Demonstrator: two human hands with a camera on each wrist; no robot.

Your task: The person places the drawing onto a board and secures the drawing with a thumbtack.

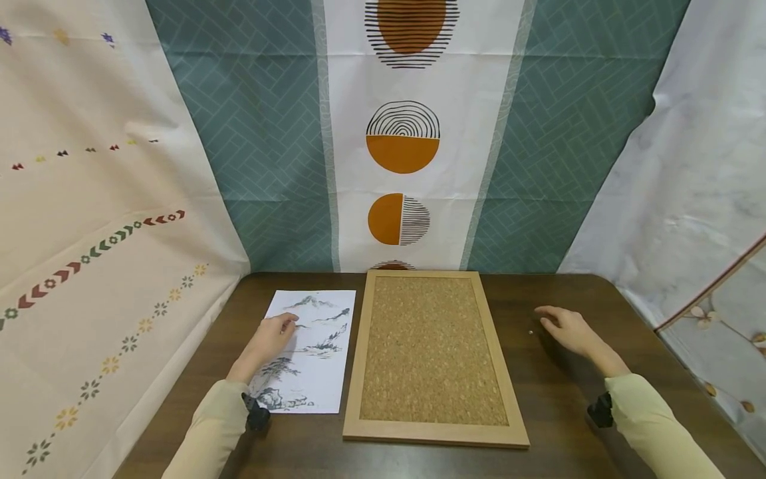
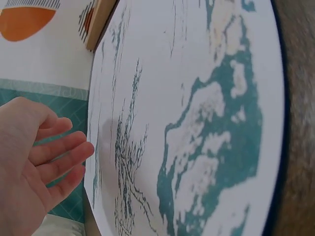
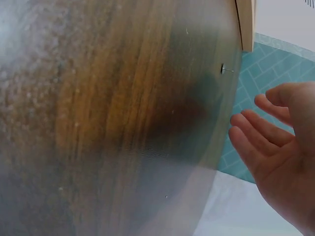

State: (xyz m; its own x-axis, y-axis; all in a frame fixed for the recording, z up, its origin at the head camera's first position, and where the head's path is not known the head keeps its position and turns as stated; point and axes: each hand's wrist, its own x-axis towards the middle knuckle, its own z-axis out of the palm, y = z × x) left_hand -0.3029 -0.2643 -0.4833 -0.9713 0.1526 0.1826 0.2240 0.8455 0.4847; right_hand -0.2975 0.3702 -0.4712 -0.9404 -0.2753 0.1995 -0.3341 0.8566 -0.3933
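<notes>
My left hand (image 1: 270, 340) is over the left side of a white sheet of paper (image 1: 323, 369) printed with an ink-style landscape of mountains and trees. In the left wrist view its fingers (image 2: 69, 160) are loosely bent and hold nothing. To the right of the paper lies a cork board (image 1: 432, 352) with a light wooden frame. Beyond the board, my right hand (image 1: 572, 330) is held above the dark table, loosely bent and holding nothing. A small thumbtack (image 3: 223, 69) lies near its fingertips, point sideways, apart from the hand.
The dark wooden table (image 1: 538, 412) carries the sheet and board side by side. A patterned cloth (image 1: 401, 153) hangs behind its far edge. Light cloths with prints flank the left (image 1: 120, 299) and right (image 1: 676, 233) sides. Dark wrist cameras (image 1: 600, 409) sit under both sleeves.
</notes>
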